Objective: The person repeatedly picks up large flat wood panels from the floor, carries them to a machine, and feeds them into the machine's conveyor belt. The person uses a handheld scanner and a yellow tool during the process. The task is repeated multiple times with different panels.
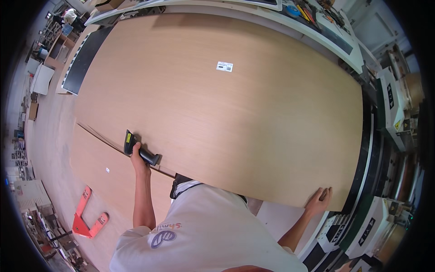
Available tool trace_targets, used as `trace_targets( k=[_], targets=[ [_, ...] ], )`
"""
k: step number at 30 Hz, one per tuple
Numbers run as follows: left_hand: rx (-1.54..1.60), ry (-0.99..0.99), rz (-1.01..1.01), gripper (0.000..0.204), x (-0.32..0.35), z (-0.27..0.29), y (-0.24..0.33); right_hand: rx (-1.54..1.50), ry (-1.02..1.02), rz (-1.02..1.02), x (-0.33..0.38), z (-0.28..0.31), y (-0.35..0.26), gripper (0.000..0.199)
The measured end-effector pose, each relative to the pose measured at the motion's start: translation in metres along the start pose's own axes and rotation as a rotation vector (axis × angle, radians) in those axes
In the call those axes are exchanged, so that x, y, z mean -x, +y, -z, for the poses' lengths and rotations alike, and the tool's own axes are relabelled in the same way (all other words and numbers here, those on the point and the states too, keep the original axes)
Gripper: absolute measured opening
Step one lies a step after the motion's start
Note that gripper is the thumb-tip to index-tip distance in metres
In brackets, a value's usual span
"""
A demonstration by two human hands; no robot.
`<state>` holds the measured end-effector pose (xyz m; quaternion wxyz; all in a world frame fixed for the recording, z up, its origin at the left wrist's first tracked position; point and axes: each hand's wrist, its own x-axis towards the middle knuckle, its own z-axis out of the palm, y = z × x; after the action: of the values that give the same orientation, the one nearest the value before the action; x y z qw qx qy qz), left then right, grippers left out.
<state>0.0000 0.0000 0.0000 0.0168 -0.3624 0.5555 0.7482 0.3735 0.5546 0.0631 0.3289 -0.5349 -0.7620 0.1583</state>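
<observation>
- Board [272, 118] is judged stiff, heavy; best held by opposite edges.
- Scanner [150, 157], judged light, is clasped in left grip [139, 161].
- Right grip [317, 202] is laid at near right corner; closure cannot be told.

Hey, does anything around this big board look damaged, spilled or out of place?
Nothing stands out on the wooden board: I see no spill or damage, and its white label looks intact. One untidy spot is the loose tools at the upper right, lying at different angles, though that may be ordinary clutter.
</observation>
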Motion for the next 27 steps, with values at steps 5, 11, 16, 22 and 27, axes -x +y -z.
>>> trace_targets(
  k=[5, 11, 16, 22, 27],
  targets=[
    [-0.008, 0.006, -0.091, 0.03, -0.016, 0.014, 0.025, -0.045, -0.045, -0.043, 0.022, -0.022, -0.017, 0.042],
    [-0.044, -0.011, -0.043, 0.035, -0.016, 0.012, 0.015, -0.032, 0.044, -0.023, 0.017, -0.016, 0.032, 0.034],
    [0.033, -0.069, -0.103, 0.04, -0.021, 0.019, 0.012, 0.031, 0.081, 0.066, 0.003, -0.026, 0.003, 0.031],
    [-0.043, -0.075, -0.134, 0.046, 0.0, -0.018, 0.03, 0.031, 0.12, 0.043, 0.006, -0.036, 0.003, 0.029],
    [0.001, -0.048, -0.101, 0.035, 0.004, -0.017, 0.024, -0.007, 0.136, 0.041, 0.006, -0.041, 0.01, 0.027]
  ],
)
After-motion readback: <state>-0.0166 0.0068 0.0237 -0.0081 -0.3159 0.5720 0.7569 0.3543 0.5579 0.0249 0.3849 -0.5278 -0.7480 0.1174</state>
